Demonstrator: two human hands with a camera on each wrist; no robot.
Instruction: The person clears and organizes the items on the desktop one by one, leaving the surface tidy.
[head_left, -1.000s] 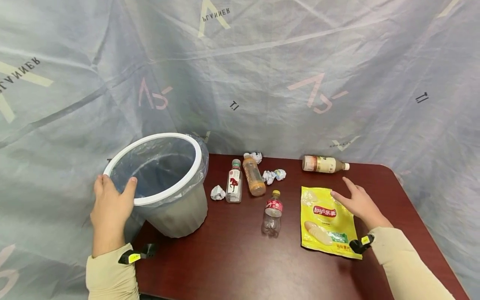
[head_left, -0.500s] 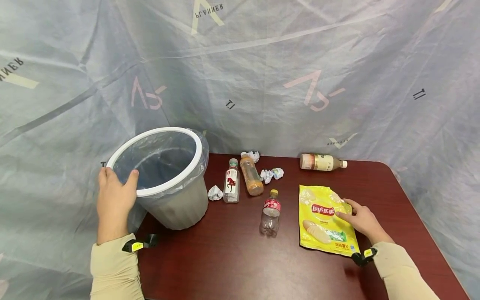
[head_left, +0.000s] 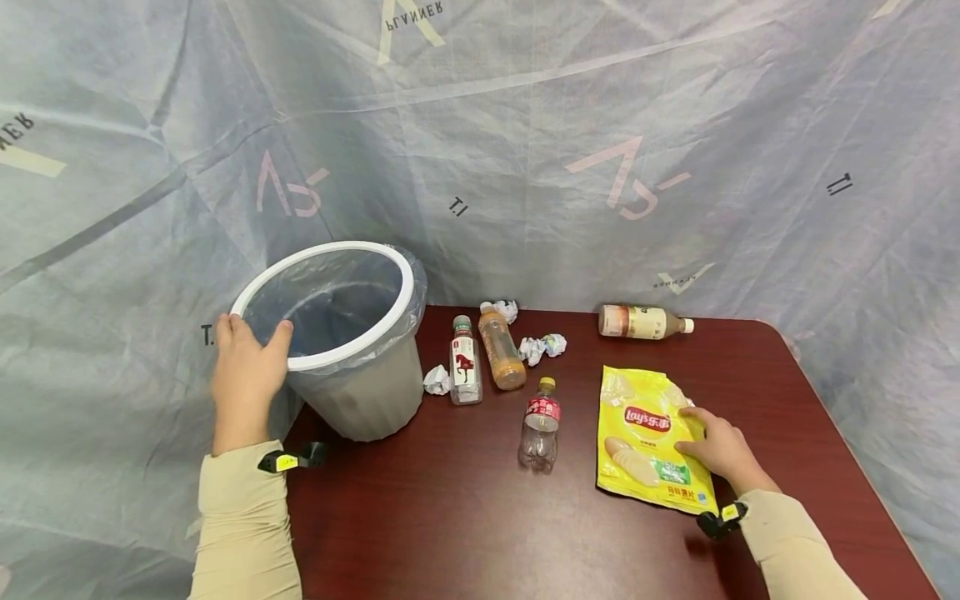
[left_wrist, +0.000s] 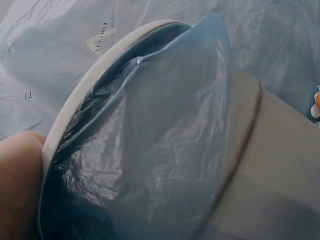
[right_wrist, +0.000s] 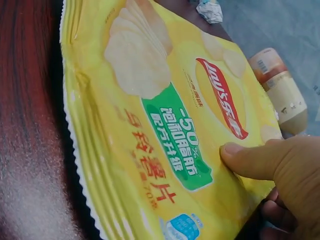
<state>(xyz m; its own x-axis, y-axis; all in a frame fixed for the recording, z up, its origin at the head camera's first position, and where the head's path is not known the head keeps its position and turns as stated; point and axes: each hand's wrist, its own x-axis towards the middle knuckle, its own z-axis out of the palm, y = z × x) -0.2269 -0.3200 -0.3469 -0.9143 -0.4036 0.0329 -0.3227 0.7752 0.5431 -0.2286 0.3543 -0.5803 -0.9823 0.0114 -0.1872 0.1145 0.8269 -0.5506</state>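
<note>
In the head view my left hand (head_left: 250,375) grips the white rim of a grey trash bin (head_left: 367,400), fingers over the outside and thumb toward the inside. The bin has a clear plastic liner (left_wrist: 165,125) folded over it, seen closely in the left wrist view. At the right, my right hand (head_left: 723,450) pinches the side edge of a yellow Lay's chip bag (head_left: 626,425) lying on the table. Its thumb (right_wrist: 250,159) presses on the bag's front in the right wrist view, with the other fingers partly hidden under the edge.
On the dark red table (head_left: 450,533) stand or lie a small red-labelled bottle (head_left: 540,425), a white-labelled bottle (head_left: 465,367), an orange-tinted bottle (head_left: 502,350) and a brown bottle (head_left: 641,322). Several crumpled papers (head_left: 437,381) lie among them. A grey curtain (head_left: 510,167) hangs behind.
My right hand has come down from above the chip bag onto its right edge and taken hold of it. The bin, held by my left hand, has shifted slightly right and back.
</note>
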